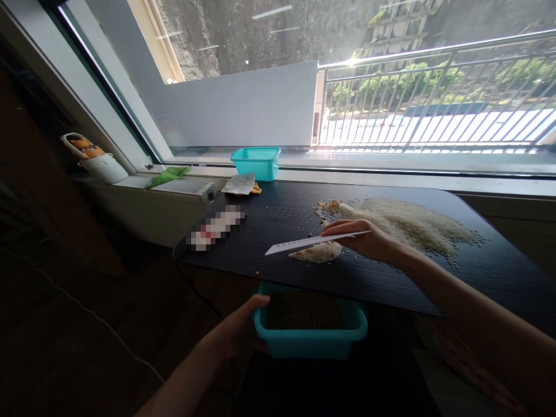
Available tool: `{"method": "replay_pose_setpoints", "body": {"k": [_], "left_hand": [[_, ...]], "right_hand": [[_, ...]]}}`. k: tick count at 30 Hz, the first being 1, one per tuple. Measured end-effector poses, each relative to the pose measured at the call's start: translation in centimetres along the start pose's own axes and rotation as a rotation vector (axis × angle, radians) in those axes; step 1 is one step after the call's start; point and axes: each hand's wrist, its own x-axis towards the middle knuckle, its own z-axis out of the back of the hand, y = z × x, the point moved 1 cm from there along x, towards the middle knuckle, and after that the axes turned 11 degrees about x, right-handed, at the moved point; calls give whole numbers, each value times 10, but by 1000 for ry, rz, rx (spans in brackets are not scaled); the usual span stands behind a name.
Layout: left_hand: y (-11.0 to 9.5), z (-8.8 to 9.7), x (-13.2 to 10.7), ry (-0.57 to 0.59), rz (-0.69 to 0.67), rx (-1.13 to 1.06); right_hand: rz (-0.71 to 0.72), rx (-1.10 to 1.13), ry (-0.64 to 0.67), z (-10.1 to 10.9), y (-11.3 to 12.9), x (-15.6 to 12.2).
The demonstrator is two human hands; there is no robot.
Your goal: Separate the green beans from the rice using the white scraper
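My left hand [246,324] grips the left end of a turquoise plastic tub [310,343], its thumb over the rim. Small brownish grains [304,310] lie inside this tub, which is held just below the table's front edge. Above the table, my right hand [358,237] is closed on a thin white card [299,245], held nearly level. Under the card lies a small heap of pale rice [319,253]. Behind the right hand spreads a large layer of rice [403,226], with yellowish-brown beans [329,206] at its left end.
Near the window stands a second turquoise tub [259,165], beside a paper packet [240,184]. A blurred-out flat object [216,229] lies on the left of the dark table [260,229]. A radiator [152,208] carries a green cloth [169,176] and a white pot [104,168].
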Motion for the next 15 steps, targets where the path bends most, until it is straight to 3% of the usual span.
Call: {"method": "replay_pose_setpoints", "body": {"k": [6,12,15], "left_hand": [[-11,20,-8,-7,-14,73],[-21,49,-25,2,9,73],[-23,53,-29,-6,13,61]], "right_hand": [[-156,-143,-259,0,-10,8],[-188,-154,-293,-6,-13,9],[-206,-143,-289,-9,-12,11]]}}
